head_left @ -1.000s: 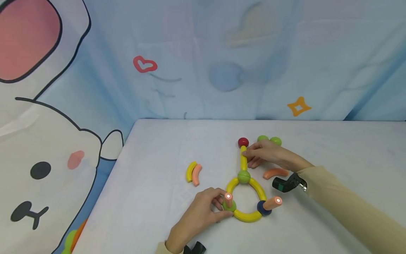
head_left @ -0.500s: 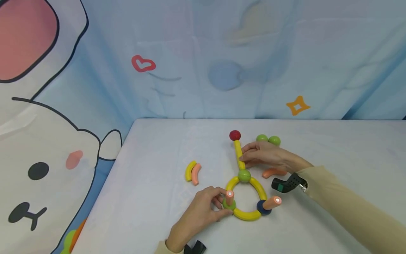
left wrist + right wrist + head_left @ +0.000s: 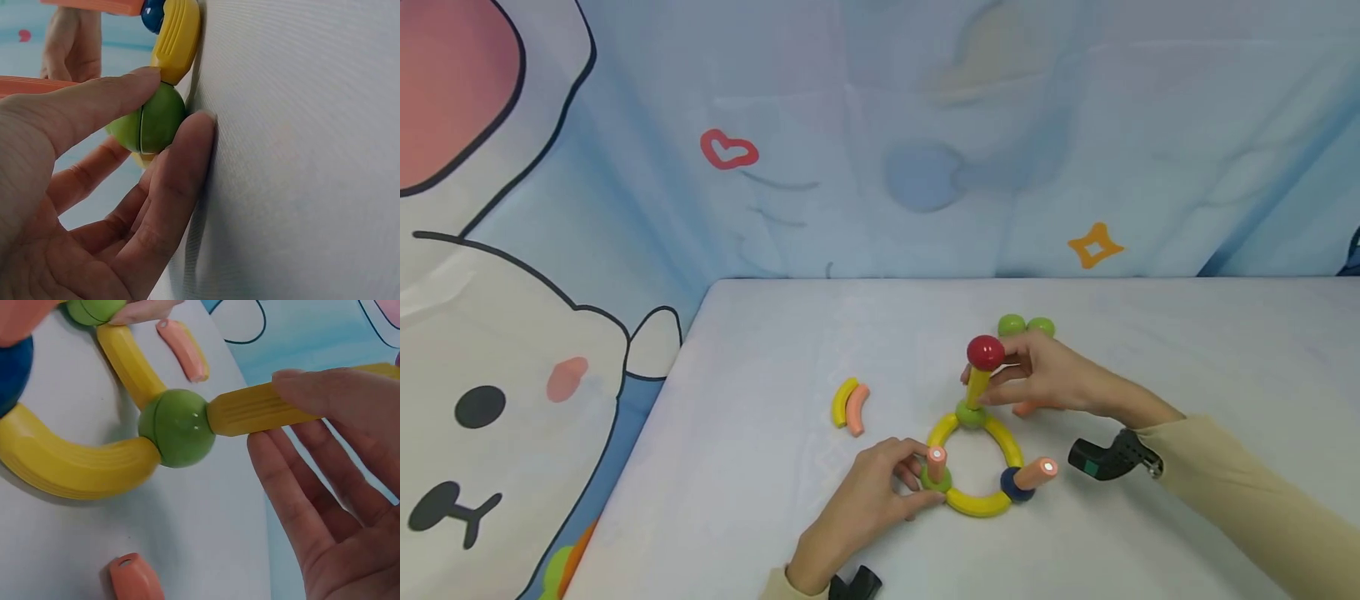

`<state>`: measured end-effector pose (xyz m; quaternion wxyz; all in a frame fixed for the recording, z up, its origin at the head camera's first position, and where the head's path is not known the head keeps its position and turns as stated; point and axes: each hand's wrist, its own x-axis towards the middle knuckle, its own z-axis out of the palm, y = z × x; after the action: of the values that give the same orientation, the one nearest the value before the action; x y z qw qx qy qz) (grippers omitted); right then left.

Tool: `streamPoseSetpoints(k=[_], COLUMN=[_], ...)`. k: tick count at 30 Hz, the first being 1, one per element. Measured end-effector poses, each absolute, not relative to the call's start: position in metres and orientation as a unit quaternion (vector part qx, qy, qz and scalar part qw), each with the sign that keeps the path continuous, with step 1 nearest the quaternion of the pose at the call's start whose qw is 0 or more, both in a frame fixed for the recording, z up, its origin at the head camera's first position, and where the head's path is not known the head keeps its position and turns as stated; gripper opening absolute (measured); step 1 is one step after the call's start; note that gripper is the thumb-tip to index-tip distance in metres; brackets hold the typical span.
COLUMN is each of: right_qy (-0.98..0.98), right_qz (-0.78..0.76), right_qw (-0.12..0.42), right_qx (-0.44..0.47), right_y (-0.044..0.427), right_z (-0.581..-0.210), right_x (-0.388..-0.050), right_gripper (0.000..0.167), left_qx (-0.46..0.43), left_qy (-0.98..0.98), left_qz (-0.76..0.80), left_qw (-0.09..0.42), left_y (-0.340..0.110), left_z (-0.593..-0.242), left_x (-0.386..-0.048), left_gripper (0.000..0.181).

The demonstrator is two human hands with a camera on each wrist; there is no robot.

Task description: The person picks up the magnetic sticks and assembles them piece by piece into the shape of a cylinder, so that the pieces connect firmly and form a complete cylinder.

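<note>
My right hand [image 3: 1052, 372] pinches the yellow rod [image 3: 977, 387], long axis rising from the far green ball [image 3: 178, 428], exact tilt unclear. My left hand [image 3: 874, 493], farther off, pinches the near green ball [image 3: 162, 117].

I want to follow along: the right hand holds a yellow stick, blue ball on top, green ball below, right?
The ball on top is red, not blue, as the head view shows. The right hand does hold the yellow stick, with the green ball below.

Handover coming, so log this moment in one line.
left grip: pinching near green ball | right grip: pinching yellow stick | stick: touching far green ball, red ball atop | beyond: two green balls
</note>
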<state>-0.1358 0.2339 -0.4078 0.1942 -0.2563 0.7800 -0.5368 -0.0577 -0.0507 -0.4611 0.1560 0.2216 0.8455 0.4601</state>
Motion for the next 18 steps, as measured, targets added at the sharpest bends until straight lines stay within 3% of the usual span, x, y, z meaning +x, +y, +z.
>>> streamPoseSetpoints(k=[7,18], right_qy=[0.785,0.795], right_qz=[-0.498,-0.491], right_qw=[0.163,0.161], right_qx=[-0.329,-0.318], right_y=[0.226,0.223], right_z=[-0.411,-0.412], right_x=[-0.134,-0.133], right_gripper=[0.029,0.034], left_qx=[0.218,0.21], left_qy=[0.844,0.845], left_qz=[0.464,0.46], left_qw=[0.159,0.176], left_y=[-0.052,-0.051], left_z=[-0.462,-0.46], left_x=[-0.058,-0.059], left_gripper=[0.036,0.038])
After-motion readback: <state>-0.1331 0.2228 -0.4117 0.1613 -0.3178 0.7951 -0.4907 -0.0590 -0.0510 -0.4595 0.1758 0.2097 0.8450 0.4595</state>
